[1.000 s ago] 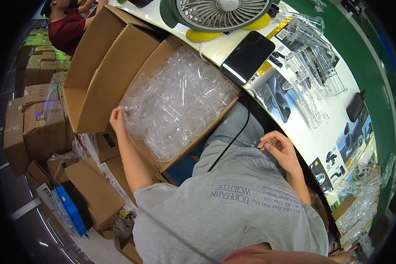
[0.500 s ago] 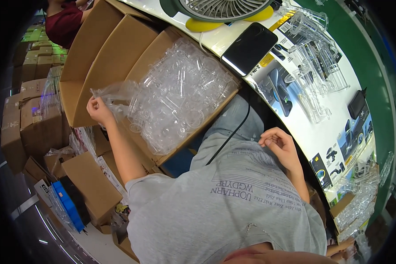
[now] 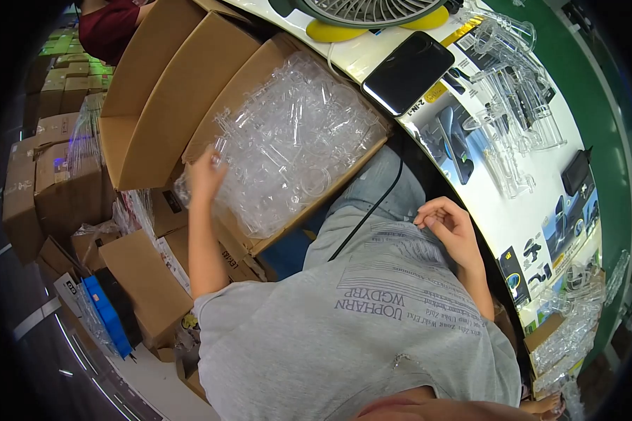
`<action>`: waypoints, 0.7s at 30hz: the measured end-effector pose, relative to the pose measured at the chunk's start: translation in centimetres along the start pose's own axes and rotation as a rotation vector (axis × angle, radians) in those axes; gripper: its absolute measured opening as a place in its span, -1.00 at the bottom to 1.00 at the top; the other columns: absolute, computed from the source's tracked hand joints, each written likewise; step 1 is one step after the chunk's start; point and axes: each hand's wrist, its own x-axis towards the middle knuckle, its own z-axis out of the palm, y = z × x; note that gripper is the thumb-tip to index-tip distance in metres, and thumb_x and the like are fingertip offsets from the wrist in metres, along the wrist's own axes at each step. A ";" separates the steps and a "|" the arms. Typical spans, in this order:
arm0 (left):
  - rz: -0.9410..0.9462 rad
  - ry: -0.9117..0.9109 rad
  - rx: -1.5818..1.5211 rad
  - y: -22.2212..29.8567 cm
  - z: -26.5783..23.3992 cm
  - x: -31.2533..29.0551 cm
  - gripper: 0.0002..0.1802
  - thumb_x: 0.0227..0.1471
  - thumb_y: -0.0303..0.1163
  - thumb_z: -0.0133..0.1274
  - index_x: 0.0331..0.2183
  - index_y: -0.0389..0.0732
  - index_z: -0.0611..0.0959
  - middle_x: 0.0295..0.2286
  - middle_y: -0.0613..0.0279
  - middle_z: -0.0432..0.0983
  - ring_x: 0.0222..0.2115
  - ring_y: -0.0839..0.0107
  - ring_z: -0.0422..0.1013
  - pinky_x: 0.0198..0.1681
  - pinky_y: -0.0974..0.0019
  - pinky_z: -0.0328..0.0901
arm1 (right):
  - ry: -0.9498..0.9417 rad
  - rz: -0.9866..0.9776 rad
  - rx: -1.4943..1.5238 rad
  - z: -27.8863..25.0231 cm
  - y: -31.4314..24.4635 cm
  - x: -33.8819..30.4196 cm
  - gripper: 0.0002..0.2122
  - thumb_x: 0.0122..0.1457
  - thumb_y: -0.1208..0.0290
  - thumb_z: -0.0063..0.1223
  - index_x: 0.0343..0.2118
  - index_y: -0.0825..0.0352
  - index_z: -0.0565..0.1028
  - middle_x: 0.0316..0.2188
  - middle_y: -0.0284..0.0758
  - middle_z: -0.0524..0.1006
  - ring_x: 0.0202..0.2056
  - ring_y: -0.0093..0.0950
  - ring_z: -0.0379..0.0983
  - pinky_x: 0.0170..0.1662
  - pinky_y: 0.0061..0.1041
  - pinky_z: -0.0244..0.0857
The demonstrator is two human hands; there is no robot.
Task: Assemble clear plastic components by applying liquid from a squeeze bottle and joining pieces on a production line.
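My left hand (image 3: 207,175) is at the near left side of an open cardboard box (image 3: 221,98), beside a heap of clear plastic parts (image 3: 295,140) packed in it. Motion blurs its fingers, so I cannot make out their grip. A crumpled bit of clear film (image 3: 182,188) shows just left of that hand. Over my lap, close to the table edge, hangs my right hand (image 3: 448,223), fingers loosely curled with a gap to the thumb and nothing seen in them.
On the white table (image 3: 481,200) lie a black phone (image 3: 409,73), a fan (image 3: 372,10), clear plastic pieces (image 3: 502,133) and a small black case (image 3: 576,172). A dark cable (image 3: 372,212) crosses my lap. Cartons (image 3: 70,175) and a blue object (image 3: 107,316) stand left.
My left hand has moved right, toward the plastic parts. The film stretched from it over the box's left side no longer spreads there. My right hand stays nearly still.
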 end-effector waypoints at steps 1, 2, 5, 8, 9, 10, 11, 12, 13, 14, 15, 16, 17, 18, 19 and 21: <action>0.032 -0.112 0.030 0.6 1.4 -0.5 -0.78 -0.22 -0.33 0.11 -0.40 -0.12 0.53 -0.54 0.15 0.38 -0.59 0.24 0.33 -0.47 0.26 0.26 | 0.003 -0.004 0.000 0.0 0.0 -0.1 -0.86 0.06 0.64 -0.09 -0.29 0.41 0.42 -0.43 -0.34 0.47 -0.33 -0.60 0.41 -0.21 -0.64 0.25; 0.064 -0.224 0.060 1.4 2.8 -1.2 -0.74 -0.22 -0.34 0.11 -0.34 -0.06 0.56 -0.47 0.15 0.41 -0.54 0.21 0.37 -0.44 0.25 0.28 | 0.009 -0.005 0.001 -0.1 0.0 -0.2 -0.86 0.06 0.64 -0.09 -0.29 0.41 0.42 -0.43 -0.34 0.47 -0.33 -0.60 0.41 -0.21 -0.64 0.25; 0.134 -0.386 0.129 2.2 6.3 -2.9 -0.69 -0.19 -0.33 0.11 -0.26 0.02 0.57 -0.39 0.17 0.42 -0.46 0.18 0.41 -0.39 0.19 0.31 | 0.015 -0.010 0.019 -0.4 0.2 -0.5 -0.86 0.06 0.64 -0.10 -0.29 0.41 0.42 -0.43 -0.34 0.47 -0.33 -0.60 0.41 -0.21 -0.64 0.25; 0.152 -0.394 0.208 3.3 8.3 -4.2 -0.74 -0.17 -0.29 0.11 -0.30 0.01 0.58 -0.42 0.18 0.42 -0.45 0.15 0.41 -0.39 0.16 0.31 | 0.043 -0.029 0.002 -0.6 0.4 -0.8 -0.89 0.07 0.61 -0.08 -0.32 0.42 0.42 -0.45 -0.34 0.45 -0.38 -0.61 0.38 -0.26 -0.66 0.26; 0.150 -0.377 0.245 3.4 8.7 -4.4 -0.76 -0.17 -0.27 0.12 -0.33 -0.01 0.60 -0.44 0.18 0.41 -0.46 0.15 0.41 -0.39 0.16 0.31 | 0.043 -0.016 0.017 -0.6 0.5 -0.8 -0.89 0.07 0.61 -0.08 -0.32 0.42 0.41 -0.45 -0.33 0.45 -0.37 -0.60 0.38 -0.26 -0.66 0.26; 0.146 -0.360 0.281 3.3 9.0 -4.4 -0.78 -0.17 -0.26 0.12 -0.37 -0.03 0.61 -0.45 0.18 0.40 -0.47 0.15 0.42 -0.39 0.16 0.31 | 0.040 -0.002 0.032 -0.6 0.5 -0.8 -0.89 0.07 0.61 -0.08 -0.32 0.42 0.41 -0.45 -0.33 0.45 -0.37 -0.60 0.38 -0.26 -0.65 0.26; 0.147 -0.360 0.283 3.0 8.8 -4.3 -0.78 -0.17 -0.26 0.12 -0.37 -0.03 0.61 -0.45 0.18 0.40 -0.47 0.15 0.42 -0.39 0.16 0.31 | 0.040 -0.003 0.033 -0.7 0.5 -0.7 -0.89 0.07 0.61 -0.08 -0.32 0.42 0.41 -0.45 -0.33 0.45 -0.37 -0.60 0.38 -0.26 -0.65 0.26; 0.115 -0.326 0.253 2.7 8.3 -4.0 -0.81 -0.17 -0.26 0.12 -0.40 -0.05 0.62 -0.47 0.18 0.41 -0.47 0.15 0.42 -0.39 0.16 0.31 | 0.026 -0.008 0.026 -0.7 0.5 -0.8 -0.87 0.07 0.63 -0.10 -0.30 0.42 0.42 -0.44 -0.33 0.46 -0.35 -0.60 0.39 -0.23 -0.65 0.26; 0.082 -0.293 0.223 2.4 7.7 -3.6 -0.83 -0.16 -0.27 0.11 -0.43 -0.07 0.62 -0.48 0.17 0.42 -0.48 0.15 0.42 -0.39 0.17 0.31 | 0.010 -0.012 0.018 -0.7 0.5 -0.9 -0.85 0.06 0.66 -0.11 -0.28 0.41 0.42 -0.42 -0.33 0.47 -0.32 -0.60 0.40 -0.21 -0.64 0.26; 0.088 -0.290 0.226 1.9 6.7 -3.1 -0.83 -0.16 -0.27 0.11 -0.43 -0.07 0.62 -0.48 0.17 0.42 -0.48 0.15 0.42 -0.39 0.17 0.31 | 0.013 -0.018 0.019 -0.7 0.6 -1.0 -0.85 0.06 0.66 -0.11 -0.28 0.41 0.42 -0.42 -0.33 0.47 -0.32 -0.60 0.40 -0.21 -0.64 0.26; 0.017 -0.235 0.181 1.7 5.2 -2.5 -0.83 -0.15 -0.28 0.12 -0.45 -0.13 0.62 -0.50 0.13 0.44 -0.49 0.15 0.42 -0.40 0.19 0.30 | 0.012 -0.015 0.032 -0.8 0.5 -0.9 -0.85 0.06 0.66 -0.11 -0.28 0.41 0.42 -0.42 -0.33 0.47 -0.33 -0.61 0.40 -0.21 -0.64 0.26; -0.053 -0.179 0.136 1.5 3.8 -1.6 -0.83 -0.15 -0.30 0.12 -0.47 -0.18 0.62 -0.51 0.10 0.46 -0.51 0.15 0.41 -0.41 0.20 0.29 | 0.012 -0.013 0.045 -0.8 0.6 -0.7 -0.85 0.06 0.66 -0.11 -0.28 0.40 0.42 -0.42 -0.33 0.47 -0.33 -0.61 0.40 -0.21 -0.64 0.26; -0.063 -0.112 0.135 1.5 2.3 -0.8 -0.83 -0.15 -0.31 0.12 -0.49 -0.19 0.62 -0.52 0.08 0.46 -0.50 0.17 0.42 -0.41 0.23 0.29 | 0.015 -0.015 0.045 -0.8 0.6 -0.7 -0.85 0.06 0.66 -0.11 -0.28 0.40 0.42 -0.42 -0.33 0.47 -0.33 -0.61 0.40 -0.21 -0.64 0.26; -0.081 -0.041 0.140 1.2 0.7 -0.3 -0.84 -0.15 -0.31 0.12 -0.51 -0.21 0.62 -0.52 0.07 0.45 -0.49 0.20 0.42 -0.40 0.25 0.28 | 0.020 -0.016 0.037 -0.8 0.5 -0.6 -0.86 0.06 0.65 -0.11 -0.29 0.42 0.41 -0.43 -0.32 0.46 -0.35 -0.60 0.39 -0.22 -0.65 0.26; -0.082 -0.037 0.144 0.4 -0.1 0.3 -0.84 -0.15 -0.31 0.12 -0.51 -0.21 0.62 -0.52 0.07 0.45 -0.49 0.20 0.42 -0.40 0.25 0.28 | 0.029 -0.018 0.027 -0.8 0.6 -0.6 -0.87 0.06 0.64 -0.11 -0.31 0.43 0.41 -0.44 -0.31 0.46 -0.36 -0.60 0.38 -0.24 -0.65 0.26; -0.219 0.114 0.031 -0.9 -1.3 1.4 -0.79 -0.14 -0.31 0.14 -0.54 -0.28 0.60 -0.55 0.10 0.43 -0.53 0.25 0.39 -0.42 0.29 0.26 | 0.014 -0.018 0.037 -0.9 0.6 -0.5 -0.86 0.06 0.65 -0.11 -0.29 0.42 0.41 -0.43 -0.33 0.46 -0.34 -0.60 0.39 -0.22 -0.64 0.26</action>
